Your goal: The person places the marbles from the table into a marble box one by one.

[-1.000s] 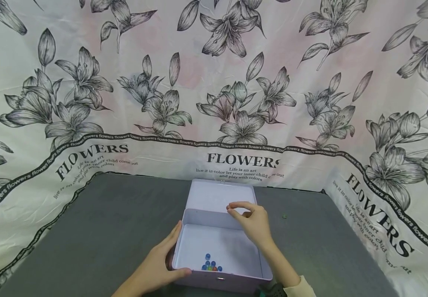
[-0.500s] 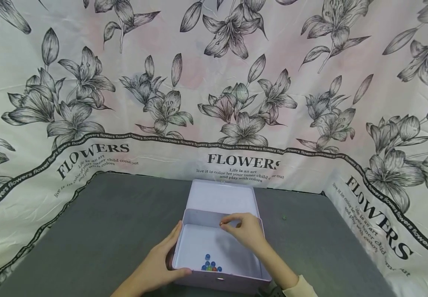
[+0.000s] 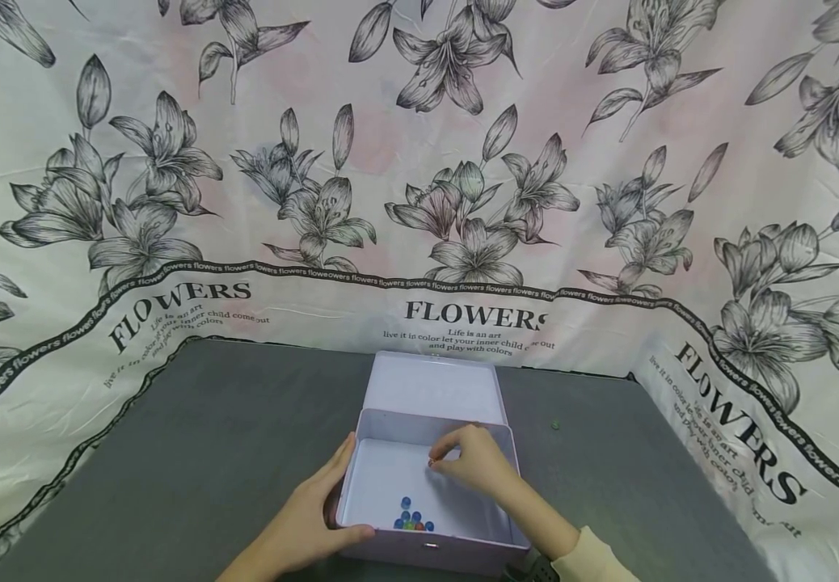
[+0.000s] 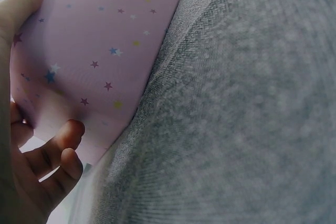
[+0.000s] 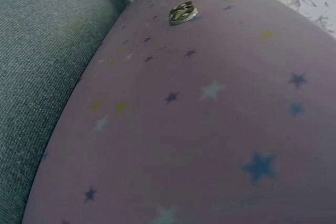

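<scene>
A pink metal box (image 3: 430, 554) printed with stars stands with its lid (image 3: 434, 392) tipped back and its white inside showing. My left hand (image 3: 306, 513) grips the box at its left side, thumb over the front rim. In the left wrist view, fingers of that left hand (image 4: 44, 174) curl at the corner of the starred box wall (image 4: 100, 56). Inside the box, my right hand (image 3: 474, 462) pinches a small reddish marble (image 3: 431, 462) above the floor. Several blue marbles (image 3: 406, 503), with a green and a red one, lie near the front wall.
On the grey tabletop (image 3: 245, 428), a small green marble (image 3: 555, 425) lies right of the box. A metal clasp (image 5: 182, 13) sits on the box's front wall. Behind the table hangs a flower-printed cloth (image 3: 318, 315).
My right hand has moved from above the lid's lower edge down and toward me into the box, still pinching the reddish marble. The left hand keeps its grip on the box.
</scene>
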A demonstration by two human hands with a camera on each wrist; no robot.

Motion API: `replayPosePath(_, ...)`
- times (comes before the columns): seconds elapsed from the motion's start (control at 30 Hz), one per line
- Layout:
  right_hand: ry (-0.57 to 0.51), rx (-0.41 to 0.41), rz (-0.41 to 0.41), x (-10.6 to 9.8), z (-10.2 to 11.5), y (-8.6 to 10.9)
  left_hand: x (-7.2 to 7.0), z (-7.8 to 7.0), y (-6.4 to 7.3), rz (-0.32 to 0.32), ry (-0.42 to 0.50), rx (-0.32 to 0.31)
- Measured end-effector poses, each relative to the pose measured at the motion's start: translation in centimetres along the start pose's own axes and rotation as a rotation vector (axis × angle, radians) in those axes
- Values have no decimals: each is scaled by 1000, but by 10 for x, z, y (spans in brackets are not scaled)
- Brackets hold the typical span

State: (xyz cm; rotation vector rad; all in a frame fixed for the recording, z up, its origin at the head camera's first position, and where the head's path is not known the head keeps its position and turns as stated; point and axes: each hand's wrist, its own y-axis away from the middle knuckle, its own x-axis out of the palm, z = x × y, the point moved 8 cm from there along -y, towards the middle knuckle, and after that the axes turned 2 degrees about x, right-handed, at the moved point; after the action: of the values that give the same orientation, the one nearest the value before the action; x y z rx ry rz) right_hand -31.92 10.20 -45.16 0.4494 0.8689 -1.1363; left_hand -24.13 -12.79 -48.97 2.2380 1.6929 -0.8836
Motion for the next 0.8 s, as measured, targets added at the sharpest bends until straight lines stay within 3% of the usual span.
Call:
replayPosePath(0.27, -31, 41, -71, -8, 0, 0, -2, -1, 1, -34, -43, 55)
replayPosePath(0.5, -164, 77, -197, -26, -2, 2, 0, 2, 1, -11, 11, 21)
replayPosePath(0.8, -341, 133, -347, -51, -16, 13, 0, -1, 1, -34, -52, 79)
